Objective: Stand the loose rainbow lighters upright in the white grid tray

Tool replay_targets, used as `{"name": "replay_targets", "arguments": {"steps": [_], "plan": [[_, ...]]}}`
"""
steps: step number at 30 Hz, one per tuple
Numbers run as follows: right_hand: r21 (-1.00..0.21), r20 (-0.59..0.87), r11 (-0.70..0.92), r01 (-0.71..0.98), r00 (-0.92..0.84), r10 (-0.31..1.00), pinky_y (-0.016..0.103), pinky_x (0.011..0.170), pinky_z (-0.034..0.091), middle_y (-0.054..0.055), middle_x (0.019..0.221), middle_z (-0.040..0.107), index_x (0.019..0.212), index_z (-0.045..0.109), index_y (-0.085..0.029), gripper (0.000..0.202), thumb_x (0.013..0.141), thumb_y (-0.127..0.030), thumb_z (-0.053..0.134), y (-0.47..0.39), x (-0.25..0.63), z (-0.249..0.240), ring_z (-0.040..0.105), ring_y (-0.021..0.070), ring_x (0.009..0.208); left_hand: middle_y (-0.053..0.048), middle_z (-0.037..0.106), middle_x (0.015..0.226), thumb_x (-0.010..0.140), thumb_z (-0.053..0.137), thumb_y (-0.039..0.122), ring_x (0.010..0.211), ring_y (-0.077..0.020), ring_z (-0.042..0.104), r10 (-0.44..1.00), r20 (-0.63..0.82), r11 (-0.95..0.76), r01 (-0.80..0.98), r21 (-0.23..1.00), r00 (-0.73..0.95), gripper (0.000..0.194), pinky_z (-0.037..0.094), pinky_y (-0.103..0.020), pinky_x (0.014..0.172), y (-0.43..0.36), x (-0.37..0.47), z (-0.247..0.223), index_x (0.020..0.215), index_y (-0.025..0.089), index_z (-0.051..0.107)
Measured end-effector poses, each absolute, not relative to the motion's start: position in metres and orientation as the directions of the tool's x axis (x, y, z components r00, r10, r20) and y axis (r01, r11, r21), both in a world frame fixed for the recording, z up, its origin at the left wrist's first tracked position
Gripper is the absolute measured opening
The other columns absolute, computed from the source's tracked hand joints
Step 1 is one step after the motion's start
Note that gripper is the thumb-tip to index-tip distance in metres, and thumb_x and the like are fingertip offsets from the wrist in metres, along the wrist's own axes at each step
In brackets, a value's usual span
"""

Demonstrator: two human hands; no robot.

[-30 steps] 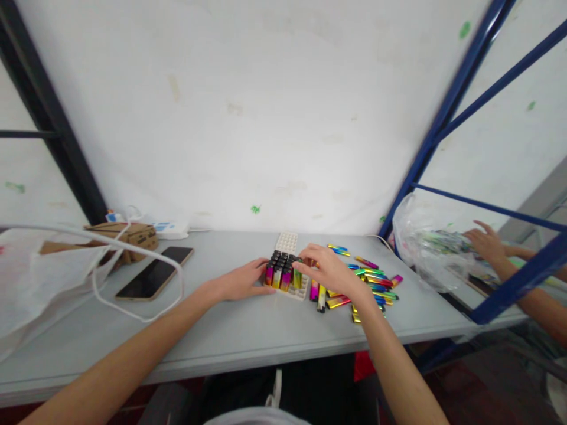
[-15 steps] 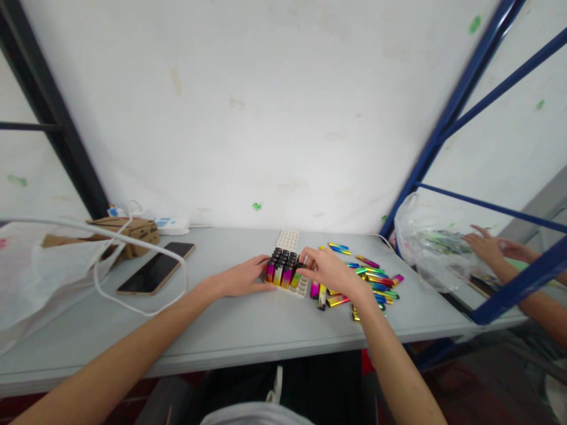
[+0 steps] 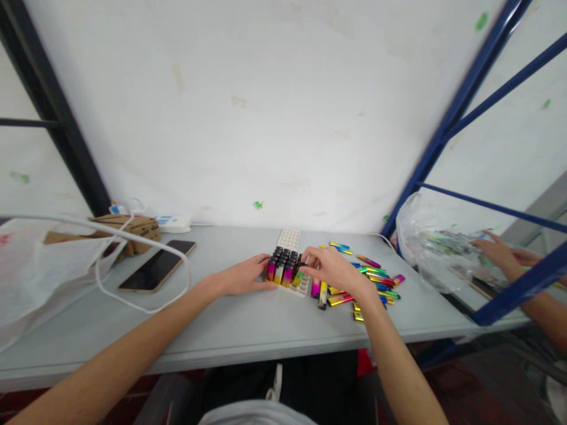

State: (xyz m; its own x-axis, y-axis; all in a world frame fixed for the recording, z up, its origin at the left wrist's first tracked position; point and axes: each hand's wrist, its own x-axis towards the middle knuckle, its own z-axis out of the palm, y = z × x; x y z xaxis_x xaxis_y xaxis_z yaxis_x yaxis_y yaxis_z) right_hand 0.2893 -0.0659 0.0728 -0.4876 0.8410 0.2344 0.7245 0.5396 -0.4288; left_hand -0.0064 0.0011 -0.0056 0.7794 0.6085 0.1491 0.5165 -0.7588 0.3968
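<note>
Several cigarette lighters with black tops and shiny purple, yellow and silver bodies [image 3: 279, 273] stand upright in rows in a white tray with holes [image 3: 303, 288]. My left hand [image 3: 248, 275] grips the tray's left end, thumb at the front and fingers behind, against the outer lighters. My right hand [image 3: 332, 270] pinches the top of a green-and-yellow lighter [image 3: 298, 278], which leans slightly at the right end of the filled rows. Bare holes show below that hand. More loose lighters [image 3: 376, 277] lie in a heap on the table to the right.
Another white holed piece [image 3: 289, 238] lies behind the tray. On the left are a phone [image 3: 158, 267], a white cable [image 3: 188, 277], a cardboard box [image 3: 142, 230] and a white plastic bag [image 3: 48, 271]. Beyond a blue metal frame [image 3: 443, 127], another person's hands [image 3: 500, 251] work by a clear bag [image 3: 419, 236].
The leaning green-and-yellow lighter under my right hand has shifted slightly. My left hand stays at the tray. The whole view has moved a little.
</note>
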Motion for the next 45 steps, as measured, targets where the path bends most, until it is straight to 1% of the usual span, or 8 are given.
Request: {"name": "replay_targets", "arguments": {"steps": [7, 11, 15, 19, 27, 33, 37, 45], "plan": [[-0.465, 0.227, 0.539, 0.703, -0.493, 0.84, 0.029, 0.075, 0.051, 0.003, 0.085, 0.08, 0.102, 0.072, -0.021, 0.008, 0.104, -0.028, 0.071, -0.068, 0.292, 0.078, 0.075, 0.0198, 0.078, -0.014, 0.052, 0.164, 0.106, 0.057, 0.069, 0.153, -0.0313, 0.051, 0.604, 0.15, -0.76, 0.508, 0.406, 0.783, 0.064, 0.033, -0.039, 0.133, 0.001, -0.007, -0.006, 0.148, 0.019, 0.058], [-0.379, 0.239, 0.489, 0.786, -0.427, 0.872, 0.03, 0.077, 0.049, 0.004, 0.084, 0.08, 0.104, 0.073, -0.02, 0.015, 0.109, -0.03, 0.064, -0.067, 0.301, 0.081, 0.072, 0.02, 0.078, -0.015, 0.052, 0.164, 0.106, 0.058, 0.067, 0.153, -0.0316, 0.051, 0.606, 0.146, -0.756, 0.509, 0.41, 0.782, 0.063, 0.032, -0.04, 0.134, 0.001, -0.006, -0.005, 0.147, 0.019, 0.059], [-0.243, 0.066, 0.332, 0.911, -0.326, 0.943, 0.031, 0.082, 0.048, 0.01, 0.101, 0.082, 0.111, 0.076, -0.016, 0.013, 0.104, -0.023, 0.067, -0.062, 0.311, 0.075, 0.075, 0.0235, 0.093, -0.015, 0.054, 0.163, 0.106, 0.058, 0.069, 0.153, -0.0323, 0.051, 0.611, 0.145, -0.758, 0.522, 0.391, 0.778, 0.065, 0.033, -0.04, 0.134, 0.001, -0.006, -0.005, 0.146, 0.018, 0.06], [-0.157, -0.111, 0.268, 0.951, -0.286, 0.952, 0.032, 0.087, 0.049, 0.015, 0.117, 0.081, 0.124, 0.077, -0.014, 0.029, 0.1, -0.028, 0.071, -0.053, 0.306, 0.059, 0.074, 0.0272, 0.107, -0.014, 0.055, 0.162, 0.106, 0.058, 0.069, 0.152, -0.0316, 0.053, 0.608, 0.155, -0.766, 0.525, 0.371, 0.778, 0.063, 0.034, -0.039, 0.133, 0.002, -0.007, -0.006, 0.145, 0.019, 0.061], [-0.183, -0.142, 0.248, 0.951, -0.275, 0.951, 0.033, 0.09, 0.048, 0.015, 0.117, 0.079, 0.135, 0.072, -0.013, 0.039, 0.103, -0.034, 0.069, -0.052, 0.312, 0.061, 0.073, 0.0276, 0.109, -0.016, 0.053, 0.163, 0.106, 0.058, 0.069, 0.153, -0.0319, 0.051, 0.606, 0.149, -0.765, 0.522, 0.378, 0.781, 0.066, 0.033, -0.039, 0.134, 0.004, -0.006, -0.009, 0.147, 0.017, 0.061], [-0.206, -0.265, 0.184, 0.961, -0.236, 0.935, 0.035, 0.083, 0.049, 0.013, 0.118, 0.077, 0.132, 0.073, -0.021, 0.057, 0.083, -0.046, 0.088, -0.067, 0.324, 0.068, 0.074, 0.0333, 0.106, -0.017, 0.055, 0.162, 0.104, 0.061, 0.07, 0.152, -0.0341, 0.053, 0.613, 0.161, -0.755, 0.514, 0.406, 0.773, 0.068, 0.035, -0.041, 0.134, 0.004, -0.006, -0.008, 0.146, 0.017, 0.061], [-0.163, -0.193, 0.174, 0.971, -0.204, 0.96, 0.037, 0.081, 0.049, 0.019, 0.12, 0.076, 0.132, 0.07, -0.017, 0.064, 0.076, -0.038, 0.092, -0.07, 0.306, 0.061, 0.073, 0.0376, 0.108, -0.017, 0.053, 0.163, 0.104, 0.06, 0.07, 0.153, -0.0344, 0.052, 0.622, 0.148, -0.745, 0.523, 0.413, 0.769, 0.068, 0.034, -0.041, 0.134, 0.001, -0.005, -0.004, 0.147, 0.017, 0.06], [-0.178, -0.099, 0.19, 0.965, -0.21, 0.973, 0.033, 0.082, 0.047, 0.017, 0.118, 0.077, 0.127, 0.068, -0.016, 0.038, 0.09, -0.016, 0.076, -0.064, 0.302, 0.057, 0.072, 0.0305, 0.108, -0.014, 0.055, 0.162, 0.105, 0.059, 0.069, 0.151, -0.0328, 0.054, 0.613, 0.154, -0.753, 0.515, 0.408, 0.775, 0.062, 0.035, -0.042, 0.133, 0.001, -0.006, -0.005, 0.143, 0.02, 0.062]]}}
